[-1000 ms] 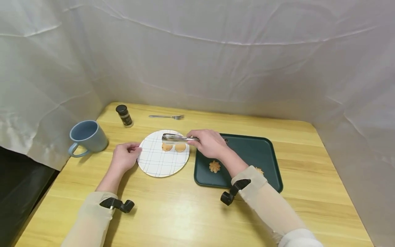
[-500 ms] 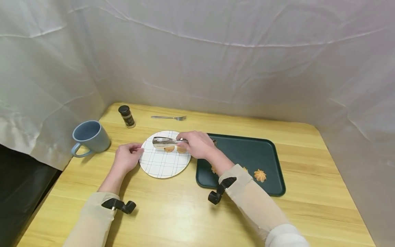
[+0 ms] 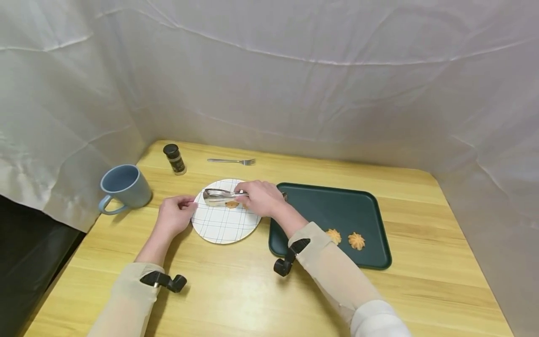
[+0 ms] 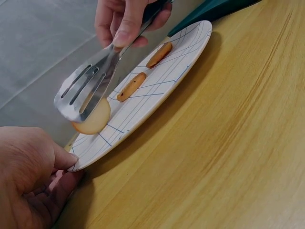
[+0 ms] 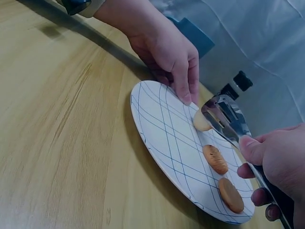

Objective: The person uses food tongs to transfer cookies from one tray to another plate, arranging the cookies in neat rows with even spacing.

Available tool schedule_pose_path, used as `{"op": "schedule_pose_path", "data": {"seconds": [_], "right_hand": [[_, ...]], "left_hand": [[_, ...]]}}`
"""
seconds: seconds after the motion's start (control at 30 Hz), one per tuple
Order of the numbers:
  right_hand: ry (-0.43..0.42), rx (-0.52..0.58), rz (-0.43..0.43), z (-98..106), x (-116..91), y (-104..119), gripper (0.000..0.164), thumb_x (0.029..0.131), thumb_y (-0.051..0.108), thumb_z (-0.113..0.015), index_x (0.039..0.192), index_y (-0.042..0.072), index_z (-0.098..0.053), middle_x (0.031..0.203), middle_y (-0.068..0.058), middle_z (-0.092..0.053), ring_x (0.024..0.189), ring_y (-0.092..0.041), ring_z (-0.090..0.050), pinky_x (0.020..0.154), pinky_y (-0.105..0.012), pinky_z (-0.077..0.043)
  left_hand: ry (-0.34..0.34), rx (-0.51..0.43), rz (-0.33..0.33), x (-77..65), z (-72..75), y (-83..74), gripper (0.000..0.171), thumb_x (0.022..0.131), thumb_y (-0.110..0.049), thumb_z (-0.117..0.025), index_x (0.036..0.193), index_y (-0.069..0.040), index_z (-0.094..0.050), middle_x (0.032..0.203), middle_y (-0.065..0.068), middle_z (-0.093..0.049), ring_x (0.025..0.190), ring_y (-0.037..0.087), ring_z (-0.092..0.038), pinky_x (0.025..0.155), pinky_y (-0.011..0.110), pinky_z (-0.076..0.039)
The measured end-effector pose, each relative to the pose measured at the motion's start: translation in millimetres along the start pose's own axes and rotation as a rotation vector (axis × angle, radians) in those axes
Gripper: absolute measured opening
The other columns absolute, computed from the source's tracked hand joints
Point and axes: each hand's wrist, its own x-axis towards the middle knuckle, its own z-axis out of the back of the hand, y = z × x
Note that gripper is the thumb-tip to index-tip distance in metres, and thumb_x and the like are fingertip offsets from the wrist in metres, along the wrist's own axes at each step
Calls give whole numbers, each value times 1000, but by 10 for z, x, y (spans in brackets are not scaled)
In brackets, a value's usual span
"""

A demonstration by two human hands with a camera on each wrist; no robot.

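My left hand (image 3: 174, 216) pinches the left rim of a round white plate (image 3: 223, 229) with blue grid lines, its thumb on top. My right hand (image 3: 262, 198) grips slotted metal tongs (image 4: 86, 90) over the plate. Between the tongs' ends is a round pale cookie (image 4: 97, 118), low over the plate's left part and partly hidden by the slotted head. Two more cookies lie in a row on the plate: a speckled one (image 5: 215, 159) in the middle and a plain one (image 5: 231, 195) nearer the right hand.
A dark green tray (image 3: 337, 206) bearing flower-shaped cookies (image 3: 356, 241) lies right of the plate, partly under my right forearm. A blue mug (image 3: 126, 187) and a black-capped spice jar (image 3: 174, 159) stand at the left. Behind the plate lies a fork (image 3: 231, 161).
My right hand has moved left over the plate, carrying the tongs toward its left side. The left hand keeps its hold on the rim.
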Motion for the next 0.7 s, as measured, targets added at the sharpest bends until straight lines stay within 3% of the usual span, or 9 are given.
{"op": "schedule_pose_path", "data": {"seconds": [0.1, 0.23, 0.4, 0.5, 0.7], "right_hand": [[-12, -23, -14, -13, 24, 13, 36, 109, 43, -58, 140, 27, -68, 118, 6, -73, 62, -17, -53, 53, -34, -36], [-27, -65, -26, -24, 42, 25, 42, 109, 44, -57, 145, 23, -63, 124, 2, -71, 70, -16, -57, 54, -34, -40], [-21, -62, -44, -15, 13, 10, 50, 108, 48, -57, 151, 22, -58, 141, 0, -65, 103, -18, -67, 72, -38, -52], [-23, -45, -47, 13, -25, -26, 53, 108, 50, -57, 153, 22, -56, 147, -1, -61, 120, -20, -65, 84, -41, -54], [-22, -13, -32, 102, -160, -110, 54, 107, 52, -57, 153, 22, -56, 150, 0, -59, 115, -18, -67, 83, -40, -54]], "left_hand": [[2, -4, 2, -1, -18, -5, 31, 102, -15, -66, 126, 4, -73, 108, 17, -73, 98, 28, -67, 84, 36, -53], [7, -3, 10, -8, -32, -1, 31, 103, -15, -65, 127, 3, -73, 110, 18, -73, 99, 29, -66, 86, 38, -53], [14, 7, 10, -11, -20, 5, 31, 103, -16, -65, 127, 3, -73, 110, 18, -72, 100, 29, -66, 86, 39, -52], [9, 12, -2, 2, -1, 2, 31, 103, -15, -65, 126, 4, -73, 109, 17, -72, 99, 29, -66, 85, 38, -52], [16, 12, -2, -4, 32, -5, 32, 103, -15, -65, 126, 5, -72, 109, 18, -72, 99, 29, -66, 86, 39, -52]]}}
